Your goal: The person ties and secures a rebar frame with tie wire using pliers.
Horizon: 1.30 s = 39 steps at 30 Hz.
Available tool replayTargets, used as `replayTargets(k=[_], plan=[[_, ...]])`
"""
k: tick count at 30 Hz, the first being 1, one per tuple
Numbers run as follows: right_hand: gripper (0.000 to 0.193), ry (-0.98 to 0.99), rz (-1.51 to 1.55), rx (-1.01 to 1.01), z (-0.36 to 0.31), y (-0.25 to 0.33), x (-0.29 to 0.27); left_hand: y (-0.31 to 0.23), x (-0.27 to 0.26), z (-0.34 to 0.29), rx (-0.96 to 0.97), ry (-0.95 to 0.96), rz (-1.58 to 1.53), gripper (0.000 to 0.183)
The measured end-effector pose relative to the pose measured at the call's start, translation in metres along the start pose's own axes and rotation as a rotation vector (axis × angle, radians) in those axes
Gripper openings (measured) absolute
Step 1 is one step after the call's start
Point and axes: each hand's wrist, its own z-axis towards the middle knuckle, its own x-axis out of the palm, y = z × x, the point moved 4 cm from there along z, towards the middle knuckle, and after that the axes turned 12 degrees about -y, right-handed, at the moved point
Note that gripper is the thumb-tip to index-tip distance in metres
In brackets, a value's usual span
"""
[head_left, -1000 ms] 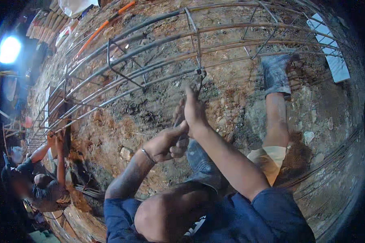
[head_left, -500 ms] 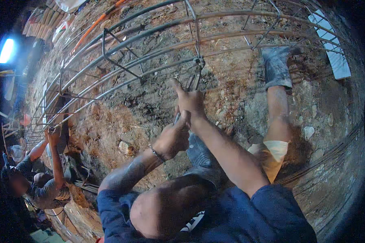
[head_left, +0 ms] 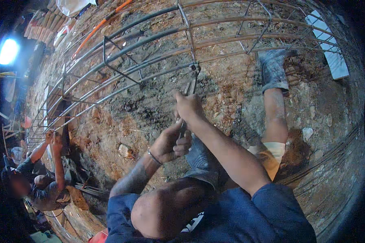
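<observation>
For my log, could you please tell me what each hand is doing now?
Left hand: closed on the pincers' handle.
Right hand: closed on the pincers.

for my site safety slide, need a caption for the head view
Both bare hands, left hand and right hand, grip metal pincers at a joint of the long steel rebar cage over bare soil.
</observation>
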Motion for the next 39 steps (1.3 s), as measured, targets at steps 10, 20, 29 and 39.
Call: replayTargets(k=[10, 20, 29, 39], plan=[[0.04, -0.313, -0.392, -0.392, 0.001, 0.001, 0.001, -0.019, -0.014, -0.001, 0.983, -0.701, 1.333, 0.032], [0.032, 0.084, 0.323, -0.306, -0.013, -0.002, 0.019, -0.068, -0.036, -0.031, 0.413, -0.431, 0.581, 0.042], [0.036, 0.367, 0.883, 0.228, 0.014, -0.006, 0.047, -0.071, -0.038, -0.026, 0.413, -0.394, 0.62, 0.041], [0.047, -0.297, -0.096, -0.514, 0.002, -0.023, 0.048, -0.055, -0.078, 0.019, 0.922, -0.532, 0.907, 0.027]])
